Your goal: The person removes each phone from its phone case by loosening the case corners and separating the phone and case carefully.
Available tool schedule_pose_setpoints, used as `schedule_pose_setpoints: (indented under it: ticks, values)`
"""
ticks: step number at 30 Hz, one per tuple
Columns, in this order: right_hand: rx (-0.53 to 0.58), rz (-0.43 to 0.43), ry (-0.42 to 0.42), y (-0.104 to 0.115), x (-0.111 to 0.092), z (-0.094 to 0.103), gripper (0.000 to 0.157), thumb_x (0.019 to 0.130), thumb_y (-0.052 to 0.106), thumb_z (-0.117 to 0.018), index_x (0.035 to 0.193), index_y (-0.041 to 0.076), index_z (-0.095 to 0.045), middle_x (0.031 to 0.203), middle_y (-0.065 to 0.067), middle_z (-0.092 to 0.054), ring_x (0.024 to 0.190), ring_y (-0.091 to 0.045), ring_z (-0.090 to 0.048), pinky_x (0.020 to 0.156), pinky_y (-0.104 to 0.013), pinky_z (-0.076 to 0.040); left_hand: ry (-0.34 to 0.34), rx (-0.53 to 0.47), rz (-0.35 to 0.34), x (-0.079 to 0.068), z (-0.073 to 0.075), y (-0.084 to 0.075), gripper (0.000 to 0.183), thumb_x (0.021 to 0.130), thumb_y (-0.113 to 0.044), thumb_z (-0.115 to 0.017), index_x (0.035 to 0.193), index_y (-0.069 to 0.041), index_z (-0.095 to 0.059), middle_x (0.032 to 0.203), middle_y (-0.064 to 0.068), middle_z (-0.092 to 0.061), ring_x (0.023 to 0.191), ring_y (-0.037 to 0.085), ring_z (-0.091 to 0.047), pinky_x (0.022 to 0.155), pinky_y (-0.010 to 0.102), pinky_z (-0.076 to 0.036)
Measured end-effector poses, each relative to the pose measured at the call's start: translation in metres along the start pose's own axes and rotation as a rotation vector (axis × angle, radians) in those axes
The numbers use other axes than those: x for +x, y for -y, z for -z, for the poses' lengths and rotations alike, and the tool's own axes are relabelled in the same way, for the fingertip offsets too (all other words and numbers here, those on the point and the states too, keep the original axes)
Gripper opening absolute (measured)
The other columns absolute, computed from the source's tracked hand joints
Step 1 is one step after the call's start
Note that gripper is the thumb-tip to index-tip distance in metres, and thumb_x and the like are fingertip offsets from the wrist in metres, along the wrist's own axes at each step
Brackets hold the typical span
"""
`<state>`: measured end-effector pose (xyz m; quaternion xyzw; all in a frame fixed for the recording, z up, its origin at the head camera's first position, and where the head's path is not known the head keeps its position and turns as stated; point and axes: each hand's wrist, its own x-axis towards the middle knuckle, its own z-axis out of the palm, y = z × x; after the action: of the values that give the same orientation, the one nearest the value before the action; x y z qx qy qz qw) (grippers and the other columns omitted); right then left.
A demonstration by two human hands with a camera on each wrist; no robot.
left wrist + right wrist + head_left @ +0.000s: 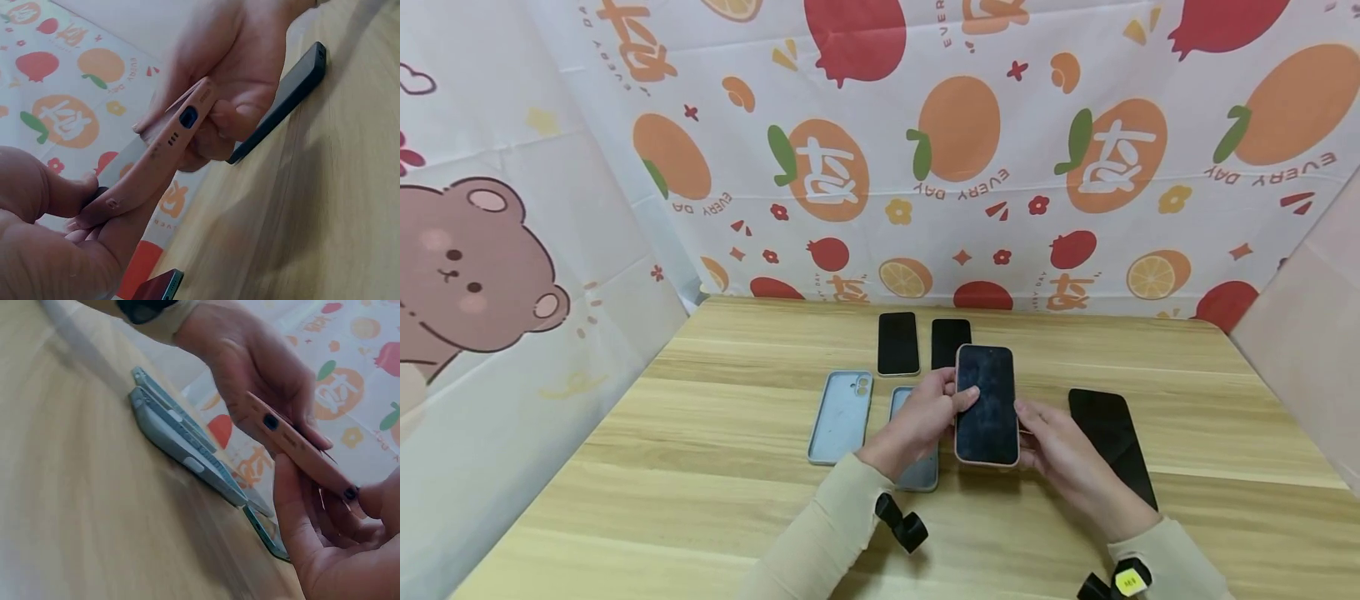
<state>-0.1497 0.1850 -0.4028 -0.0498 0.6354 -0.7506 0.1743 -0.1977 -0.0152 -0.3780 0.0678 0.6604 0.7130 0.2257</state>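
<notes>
A dark-screened smartphone (987,406) in a pink phone case (149,172) is held up off the worktop, near the middle of the scene, its screen facing the wearer. The left hand (925,410) grips its left side, the thumb lying over the screen and fingers behind the edge. The right hand (1063,450) holds the opposite side near the lower part, its thumb at the edge. Both wrist views show the case's bottom edge, with its port opening (189,117). Whether the case is seated all round cannot be told.

Below the left hand lies a blue-grey phone case (919,477), partly covered by that hand and wrist. Just to its left is a light-blue phone case (838,425), camera cutouts at its upper right. Beyond them lie a black phone (898,343) and, beside it, a second black phone (950,337) partly hidden behind the held one. A larger black phone (1112,433) rests at the right, partly behind the right hand and forearm. All lie on the wood-grain worktop (700,492). Behind it hangs a fruit-print cloth (880,242); a bear-print cloth (482,267) hangs at the left.
</notes>
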Motion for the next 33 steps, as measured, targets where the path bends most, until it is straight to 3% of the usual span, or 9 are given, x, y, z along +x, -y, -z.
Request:
schedule_pose_setpoints:
  ticks: [5, 10, 16, 22, 33]
  values:
    - [-0.039, -0.008, 0.027, -0.002, -0.006, -0.001, 0.054, 0.108, 0.028, -0.041, 0.140, -0.014, -0.039, 0.123, -0.014, -0.065, 0.102, -0.023, -0.070, 0.088, -0.041, -0.059, -0.079, 0.006, -0.042, 0.002, -0.001, 0.000, 0.031, 0.101, -0.014, -0.055, 0.131, -0.003, -0.053, 0.111, 0.015, -0.071, 0.096, 0.024, -0.072, 0.084, 0.042, -0.060]
    - [-0.042, -0.005, 0.021, -0.002, -0.011, -0.002, 0.049, 0.107, 0.022, -0.045, 0.137, -0.016, -0.041, 0.127, -0.020, -0.060, 0.104, -0.027, -0.070, 0.092, -0.039, -0.056, -0.119, 0.036, -0.048, 0.002, -0.002, -0.002, 0.033, 0.100, -0.017, -0.058, 0.131, -0.005, -0.053, 0.112, 0.013, -0.072, 0.096, 0.023, -0.072, 0.084, 0.041, -0.060]
    - [-0.050, 0.010, 0.008, 0.001, -0.014, -0.001, 0.050, 0.105, 0.020, -0.049, 0.137, -0.017, -0.040, 0.129, -0.022, -0.061, 0.101, -0.024, -0.071, 0.091, -0.038, -0.057, -0.080, 0.036, -0.054, 0.000, -0.001, -0.003, 0.037, 0.100, -0.018, -0.059, 0.134, -0.004, -0.052, 0.115, 0.015, -0.071, 0.095, 0.021, -0.072, 0.085, 0.041, -0.060]
    - [-0.041, 0.019, 0.059, 0.003, -0.014, 0.003, 0.054, 0.104, 0.021, -0.052, 0.139, -0.017, -0.037, 0.129, -0.020, -0.062, 0.102, -0.023, -0.071, 0.092, -0.037, -0.056, -0.033, 0.015, -0.038, -0.003, 0.006, -0.005, 0.037, 0.099, -0.018, -0.061, 0.133, -0.006, -0.054, 0.114, 0.016, -0.072, 0.090, 0.020, -0.073, 0.084, 0.042, -0.060]
    - [-0.028, 0.108, 0.160, 0.004, -0.014, 0.007, 0.052, 0.103, 0.012, -0.052, 0.137, -0.022, -0.032, 0.121, -0.013, -0.069, 0.109, -0.021, -0.069, 0.095, -0.036, -0.054, -0.033, -0.053, -0.021, 0.003, 0.010, -0.003, 0.031, 0.100, -0.013, -0.057, 0.129, -0.001, -0.056, 0.102, 0.012, -0.074, 0.077, 0.014, -0.070, 0.061, 0.027, -0.059]
